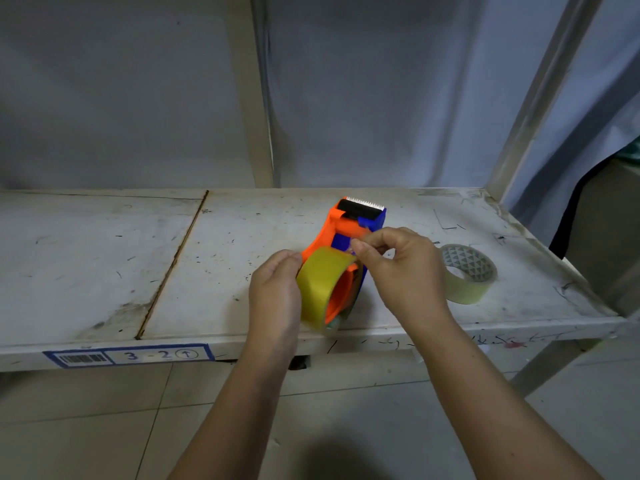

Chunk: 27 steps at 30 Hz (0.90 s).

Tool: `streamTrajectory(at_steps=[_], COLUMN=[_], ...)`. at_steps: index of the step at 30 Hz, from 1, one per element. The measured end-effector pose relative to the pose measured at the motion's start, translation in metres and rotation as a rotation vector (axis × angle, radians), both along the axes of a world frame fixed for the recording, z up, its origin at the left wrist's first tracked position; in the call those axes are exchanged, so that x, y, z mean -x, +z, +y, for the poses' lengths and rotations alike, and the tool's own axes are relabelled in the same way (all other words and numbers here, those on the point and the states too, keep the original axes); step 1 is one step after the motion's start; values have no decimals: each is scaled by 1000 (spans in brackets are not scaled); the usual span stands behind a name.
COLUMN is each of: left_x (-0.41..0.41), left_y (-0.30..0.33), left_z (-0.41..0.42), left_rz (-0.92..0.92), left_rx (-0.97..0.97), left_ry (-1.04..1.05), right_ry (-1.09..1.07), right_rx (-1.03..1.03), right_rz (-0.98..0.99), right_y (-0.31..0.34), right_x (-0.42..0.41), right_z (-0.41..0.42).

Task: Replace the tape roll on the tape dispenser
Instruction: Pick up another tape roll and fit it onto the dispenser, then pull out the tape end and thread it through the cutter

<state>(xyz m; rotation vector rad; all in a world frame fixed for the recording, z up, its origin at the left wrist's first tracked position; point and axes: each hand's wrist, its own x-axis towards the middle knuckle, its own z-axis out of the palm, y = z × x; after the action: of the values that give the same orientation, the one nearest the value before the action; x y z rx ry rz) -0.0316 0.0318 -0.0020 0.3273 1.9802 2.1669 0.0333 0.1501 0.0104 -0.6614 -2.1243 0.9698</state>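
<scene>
An orange and blue tape dispenser [343,226] lies on the white shelf [221,258], its toothed blade and black roller pointing away from me. A yellow tape roll [320,284] sits on the dispenser's hub at the near end. My left hand [275,296] grips the roll's left side. My right hand [403,268] pinches something small just above the roll with thumb and forefinger, apparently the tape's free end. A second roll [467,271], paler and thinner with a patterned core, lies flat on the shelf to the right of my right hand.
The shelf's front edge carries a blue-framed label [130,355] reading 3-2. A seam [173,265] runs across the shelf left of the dispenser. Metal uprights [252,98] stand behind, and another [533,98] rises at the right corner. Tiled floor lies below.
</scene>
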Motion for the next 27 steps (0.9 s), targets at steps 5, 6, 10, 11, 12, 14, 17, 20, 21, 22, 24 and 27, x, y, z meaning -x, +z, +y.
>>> streamTrajectory(at_steps=[5, 6, 10, 11, 12, 14, 17, 20, 21, 22, 24, 27], left_x=[7, 9, 15, 17, 18, 20, 25, 23, 21, 18, 10, 5], left_y=[-1, 0, -1, -2, -2, 0, 5, 14, 15, 15, 13, 13], left_z=[-4, -7, -16, -17, -18, -22, -28, -29, -25, -21, -9, 2], left_rz=[41, 52, 244, 315, 370, 416, 430, 575, 638, 688, 723, 682], left_rx=[199, 250, 613, 700, 779, 908, 1042, 1243, 1330, 1388, 1439, 1456], left_ry=[33, 34, -41, -51, -59, -109, -248, -308, -317, -316, -272, -180], right_ry=[-4, 0, 12, 19, 26, 34, 33, 27, 24, 23, 30, 56], right_rx=[-148, -166, -174, -150, -111, -42, -18, -14, -15, -14, 3, 41], right_rz=[-154, -200, -334, -350, -360, -363, -357, -351, -351, -350, -348, -351], right_y=[-8, -10, -20, -23, -25, -26, -28, -29, -30, -30, -29, -27], right_x=[3, 4, 8, 10, 11, 13, 13, 14, 14, 15, 16, 17], right_z=[-6, -10, -24, -27, -27, -26, -24, -25, -25, -25, -24, -24])
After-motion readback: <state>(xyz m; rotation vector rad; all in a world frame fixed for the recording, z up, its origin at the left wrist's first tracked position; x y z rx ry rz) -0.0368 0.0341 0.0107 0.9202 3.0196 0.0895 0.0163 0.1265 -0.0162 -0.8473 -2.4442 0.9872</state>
